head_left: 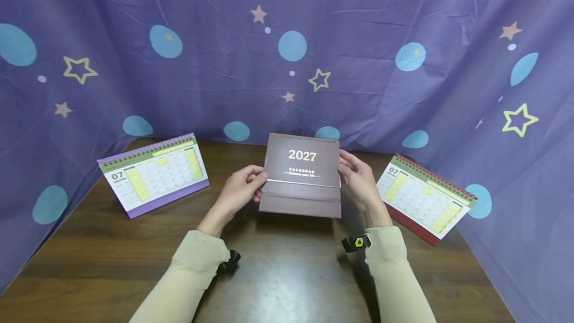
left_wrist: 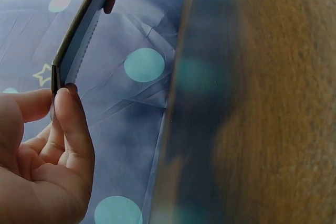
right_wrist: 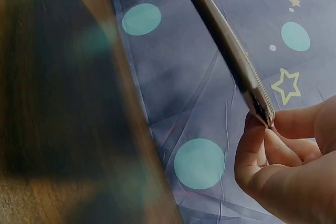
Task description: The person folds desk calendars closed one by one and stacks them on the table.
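Observation:
A brown desk calendar (head_left: 301, 173) marked 2027, with a spiral binding along its top, is held up over the table between both hands. My left hand (head_left: 239, 187) pinches its left edge between thumb and fingers. At the opposite edge, my right hand (head_left: 358, 178) grips the calendar with its fingers partly behind the cover. The left wrist view shows the calendar (left_wrist: 79, 24) edge-on, with the left thumb and forefinger (left_wrist: 73, 119) at its side. Seen from the right wrist, the calendar (right_wrist: 226, 40) is a thin slanted strip pinched at its lower end.
A purple-edged desk calendar (head_left: 157, 173) stands open at the left, showing page 07. To the right, a red-edged one (head_left: 426, 198) stands angled inward, also on 07. Both are on the brown wooden table (head_left: 287, 283). Behind it hangs a purple curtain (head_left: 358, 93) with stars and dots.

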Available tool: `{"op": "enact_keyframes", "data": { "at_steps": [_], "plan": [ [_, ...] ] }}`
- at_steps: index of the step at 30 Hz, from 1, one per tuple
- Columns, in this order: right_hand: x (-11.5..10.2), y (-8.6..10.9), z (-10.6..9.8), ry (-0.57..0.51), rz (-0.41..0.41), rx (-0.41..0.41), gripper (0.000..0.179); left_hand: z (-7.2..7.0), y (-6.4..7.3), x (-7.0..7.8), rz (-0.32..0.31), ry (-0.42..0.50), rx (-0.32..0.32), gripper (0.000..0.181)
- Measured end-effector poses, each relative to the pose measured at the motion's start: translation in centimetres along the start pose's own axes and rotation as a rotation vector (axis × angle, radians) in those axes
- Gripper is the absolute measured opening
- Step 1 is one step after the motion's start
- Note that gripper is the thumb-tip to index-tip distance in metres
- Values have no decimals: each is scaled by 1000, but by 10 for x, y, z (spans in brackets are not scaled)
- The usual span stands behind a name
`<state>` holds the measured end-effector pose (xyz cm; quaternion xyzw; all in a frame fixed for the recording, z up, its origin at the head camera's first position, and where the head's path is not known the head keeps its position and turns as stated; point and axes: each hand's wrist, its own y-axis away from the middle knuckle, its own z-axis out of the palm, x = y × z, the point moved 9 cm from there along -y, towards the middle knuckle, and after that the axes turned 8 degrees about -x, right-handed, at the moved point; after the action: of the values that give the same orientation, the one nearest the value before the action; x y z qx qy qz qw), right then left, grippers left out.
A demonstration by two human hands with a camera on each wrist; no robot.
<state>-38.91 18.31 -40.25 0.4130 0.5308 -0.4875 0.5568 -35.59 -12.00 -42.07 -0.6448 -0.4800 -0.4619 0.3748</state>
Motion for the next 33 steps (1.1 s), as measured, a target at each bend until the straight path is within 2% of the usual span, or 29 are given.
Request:
{"op": "enact_keyframes", "data": {
  "at_steps": [3, 9, 12, 18, 22, 27, 33],
  "plan": [
    [2, -1, 0, 1, 10, 5, 52, 0, -1, 0, 3, 19, 0, 35],
    [10, -1, -4, -17, 65, 88, 46, -4, -1, -4, -12, 43, 29, 33],
    [14, -2, -5, -5, 85, 101, 44, -6, 0, -5, -17, 33, 37, 32],
    [20, -1, 0, 23, 125, 25, 49, -10, 0, -9, -34, 10, 53, 34],
    [22, -2, 4, -4, 140, -21, 51, -12, -1, -13, -56, 42, 34, 41],
    [25, -3, 6, -13, 143, -48, 52, -13, -2, -19, -95, 82, 10, 40],
    [29, -5, 6, 56, 130, -54, 51, -14, -5, -23, -99, 54, -19, 47]
  ]
}}
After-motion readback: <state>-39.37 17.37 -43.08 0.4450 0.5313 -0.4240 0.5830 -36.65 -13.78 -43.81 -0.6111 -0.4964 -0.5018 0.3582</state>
